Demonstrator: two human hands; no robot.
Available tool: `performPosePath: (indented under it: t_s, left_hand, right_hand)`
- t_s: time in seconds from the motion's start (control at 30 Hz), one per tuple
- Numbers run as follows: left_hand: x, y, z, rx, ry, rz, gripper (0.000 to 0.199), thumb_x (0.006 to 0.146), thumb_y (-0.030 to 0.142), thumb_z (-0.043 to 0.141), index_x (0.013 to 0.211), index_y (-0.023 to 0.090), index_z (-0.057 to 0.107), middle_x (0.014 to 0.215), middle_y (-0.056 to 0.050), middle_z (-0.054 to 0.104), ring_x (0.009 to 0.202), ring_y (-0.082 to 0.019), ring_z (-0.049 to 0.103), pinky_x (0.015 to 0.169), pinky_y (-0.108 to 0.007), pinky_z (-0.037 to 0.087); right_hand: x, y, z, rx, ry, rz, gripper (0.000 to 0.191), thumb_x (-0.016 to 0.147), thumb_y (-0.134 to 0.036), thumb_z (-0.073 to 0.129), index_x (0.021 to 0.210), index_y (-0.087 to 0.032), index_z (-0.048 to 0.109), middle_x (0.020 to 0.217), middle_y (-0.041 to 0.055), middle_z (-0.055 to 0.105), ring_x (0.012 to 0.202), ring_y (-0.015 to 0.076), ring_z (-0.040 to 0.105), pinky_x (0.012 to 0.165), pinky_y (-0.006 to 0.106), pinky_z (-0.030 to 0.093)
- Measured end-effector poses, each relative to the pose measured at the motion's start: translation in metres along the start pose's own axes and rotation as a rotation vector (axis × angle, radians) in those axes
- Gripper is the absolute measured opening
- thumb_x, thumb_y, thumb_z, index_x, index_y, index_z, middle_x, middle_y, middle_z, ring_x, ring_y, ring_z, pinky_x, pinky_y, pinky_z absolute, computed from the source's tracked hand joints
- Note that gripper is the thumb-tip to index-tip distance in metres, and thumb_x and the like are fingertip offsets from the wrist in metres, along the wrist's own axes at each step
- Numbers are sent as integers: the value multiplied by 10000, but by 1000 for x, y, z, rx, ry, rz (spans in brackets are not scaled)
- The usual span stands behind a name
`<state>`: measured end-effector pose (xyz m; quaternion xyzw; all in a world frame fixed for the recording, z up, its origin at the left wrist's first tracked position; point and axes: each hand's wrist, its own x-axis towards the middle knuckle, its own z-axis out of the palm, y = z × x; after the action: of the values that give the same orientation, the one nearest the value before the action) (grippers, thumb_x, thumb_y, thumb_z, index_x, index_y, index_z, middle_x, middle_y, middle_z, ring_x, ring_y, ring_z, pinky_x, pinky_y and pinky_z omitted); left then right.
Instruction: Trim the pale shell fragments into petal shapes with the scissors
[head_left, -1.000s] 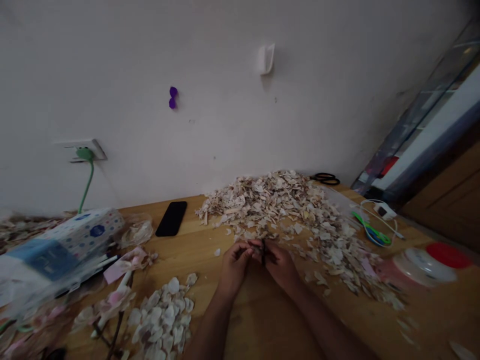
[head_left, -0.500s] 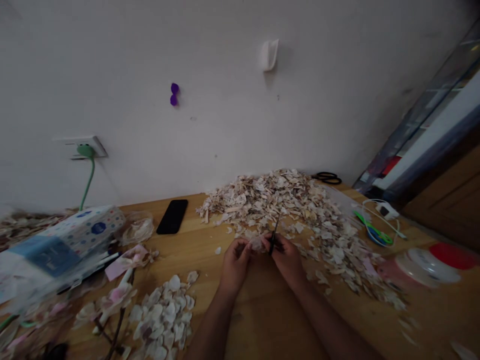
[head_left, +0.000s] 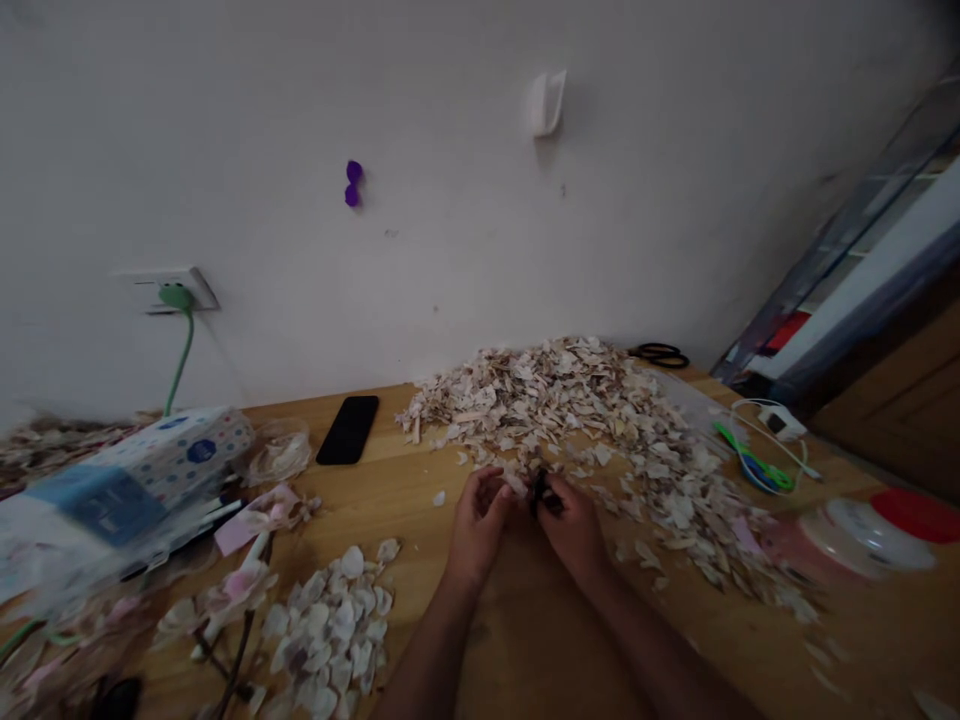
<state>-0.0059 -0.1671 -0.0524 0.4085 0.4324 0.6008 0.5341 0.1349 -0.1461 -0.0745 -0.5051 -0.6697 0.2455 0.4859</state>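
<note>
Between the thumb and fingers of my left hand (head_left: pixel 480 515) is a thin pale flake (head_left: pixel 515 484). Black scissors (head_left: pixel 538 492) are gripped in my right hand (head_left: pixel 574 525), close beside the flake; their blades are hard to make out. Just beyond both hands lies a large heap of pale dried flakes (head_left: pixel 540 390), which spreads down to the right. A smaller pile of rounder, whitish pieces (head_left: pixel 334 630) rests on the wooden table (head_left: pixel 420 600), left of my left forearm.
A black phone (head_left: pixel 348 430) lies left of the heap. Farther left are a tissue pack (head_left: pixel 172 450) and artificial flowers (head_left: pixel 244 585). At the right are a red-lidded jar (head_left: pixel 855 535), a white cable (head_left: pixel 795 450) and other black-handled scissors (head_left: pixel 660 355).
The scissors in my right hand have turned, so their blades no longer point up away from me. The fingers of my left hand have shifted around the flake. The view has moved slightly.
</note>
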Motion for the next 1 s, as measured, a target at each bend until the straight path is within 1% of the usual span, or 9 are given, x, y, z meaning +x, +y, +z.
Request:
performPosePath:
  t_s: [0.13,0.23,0.3,0.4,0.5,0.57,0.67,0.83,1.0]
  left_hand:
    - [1,-4,0,74,17,1,371,720,397,693,999,184,575,889,-64,663,816,-169,619,737,-280,472]
    - [0,-2,1,97,5,2,313,771,418,623,980,190,578,872,-52,665,799,-164,616,727,-275,467]
    - [-1,1,1,113,5,5,289,791,432,586,952,192,589,852,-41,665,776,-161,611,711,-267,463]
    - [-1,1,0,193,26,31,241,771,392,612,897,186,611,846,-40,665,792,-170,608,727,-268,456]
    - [1,-5,-2,281,7,55,184,784,327,598,894,182,626,854,-46,663,815,-174,602,766,-280,451]
    - [3,-9,-4,287,-11,56,170,803,312,569,899,185,629,867,-51,665,824,-174,604,780,-286,449]
    - [4,-13,-5,277,-6,50,163,803,313,568,888,186,624,859,-52,669,812,-175,611,768,-285,452]
    - [4,-10,-5,340,11,63,132,770,259,593,865,178,635,835,-50,674,790,-176,609,757,-287,453]
    - [3,-6,-5,346,28,42,117,759,257,594,820,172,645,804,-50,681,757,-175,612,721,-283,454]
  right_hand:
    - [0,-1,0,-85,-7,-89,152,748,-202,493,833,-191,618,801,51,653,754,199,621,678,291,496]
    - [-1,-2,0,-128,-2,-141,146,758,-183,482,831,-193,608,809,55,640,766,200,609,687,295,491]
    - [-2,-2,0,-142,12,-180,159,750,-162,478,837,-196,606,798,50,632,765,200,603,690,295,490]
    - [-2,-3,-1,-132,-3,-222,203,734,-135,478,869,-206,612,834,50,638,814,204,601,731,302,489]
    - [-2,-3,-1,-122,-42,-173,222,745,-142,484,912,-211,614,875,57,636,847,209,596,754,311,486]
    - [-2,-3,-1,-112,-43,-125,193,757,-165,490,900,-207,612,862,59,629,828,210,595,739,312,484]
    - [-1,-4,-1,-91,-41,-86,150,768,-196,498,864,-206,612,835,56,630,801,209,595,719,306,481]
    - [-2,-7,-1,-61,-75,-60,127,784,-219,501,847,-206,610,815,53,634,784,203,596,720,296,482]
    - [-2,-5,0,-52,-75,-48,136,791,-237,511,865,-196,618,841,60,647,800,207,607,726,301,490]
